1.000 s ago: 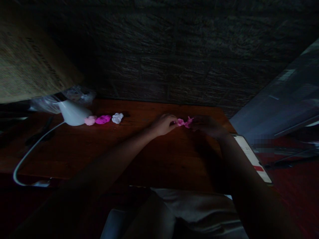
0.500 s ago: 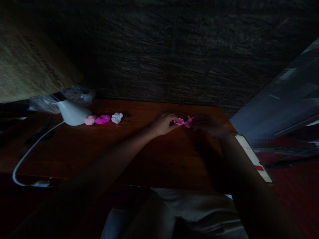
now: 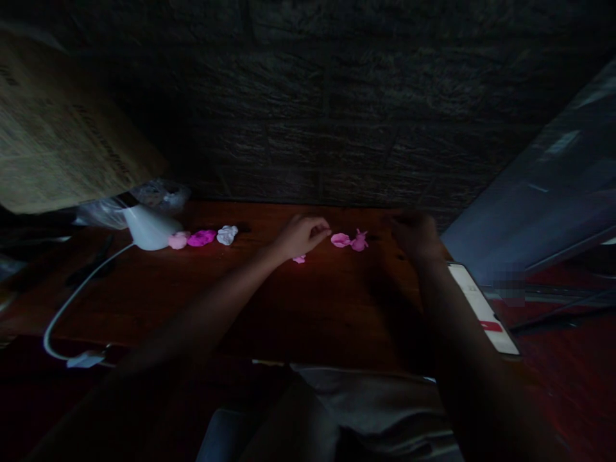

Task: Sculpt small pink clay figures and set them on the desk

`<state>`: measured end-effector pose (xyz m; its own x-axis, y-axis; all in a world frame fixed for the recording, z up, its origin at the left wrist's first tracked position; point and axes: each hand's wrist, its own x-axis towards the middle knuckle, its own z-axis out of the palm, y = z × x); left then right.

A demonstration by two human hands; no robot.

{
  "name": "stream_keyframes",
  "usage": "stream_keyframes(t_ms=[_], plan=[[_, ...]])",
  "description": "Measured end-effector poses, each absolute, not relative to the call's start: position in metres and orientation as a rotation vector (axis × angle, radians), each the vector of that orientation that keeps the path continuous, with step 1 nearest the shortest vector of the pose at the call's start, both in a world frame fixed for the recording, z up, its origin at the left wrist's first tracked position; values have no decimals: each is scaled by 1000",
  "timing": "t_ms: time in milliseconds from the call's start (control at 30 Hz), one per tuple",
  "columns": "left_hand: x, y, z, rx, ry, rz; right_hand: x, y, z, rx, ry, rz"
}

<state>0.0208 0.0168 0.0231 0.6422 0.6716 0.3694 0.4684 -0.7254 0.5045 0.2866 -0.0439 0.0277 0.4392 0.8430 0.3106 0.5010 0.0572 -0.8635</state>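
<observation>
In the head view, a flattened pink clay piece (image 3: pixel 340 240) lies on the wooden table beside a small pink clay figure (image 3: pixel 359 240) with ear-like points. Just left of the flat piece is my left hand (image 3: pixel 302 236), its fingers curved with a gap between thumb and forefinger and nothing visible in them. Another bit of pink clay (image 3: pixel 299 259) shows below that hand, partly covered. To the figure's right, my right hand (image 3: pixel 418 236) hovers in shadow, apart from the clay, fingers loosely bent and seemingly holding nothing.
Pale pink (image 3: pixel 178 240), magenta (image 3: pixel 201 238) and white clay lumps (image 3: pixel 227 235) line up by a white lamp base (image 3: pixel 150 228) with a cable. A lit phone (image 3: pixel 484 308) lies at the table's right edge. Behind stands a dark block wall (image 3: pixel 289 128).
Both hands have let go of the pink clay and drawn apart, left hand leftward, right hand rightward. The flat piece and the figure now lie uncovered; the small pink bit has come into view.
</observation>
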Motion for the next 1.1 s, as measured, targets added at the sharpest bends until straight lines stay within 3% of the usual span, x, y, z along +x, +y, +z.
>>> stream_keyframes(t_ms=[200, 533, 1100], plan=[[1, 18, 35, 2535, 1098, 898, 258, -48, 37, -1485, -1230, 208], [-40, 7, -5, 2235, 1393, 1274, 230, -65, 38, -1424, -1429, 119], [-40, 13, -2, 2242, 1364, 1297, 210, -62, 24, -1403, -1656, 134]])
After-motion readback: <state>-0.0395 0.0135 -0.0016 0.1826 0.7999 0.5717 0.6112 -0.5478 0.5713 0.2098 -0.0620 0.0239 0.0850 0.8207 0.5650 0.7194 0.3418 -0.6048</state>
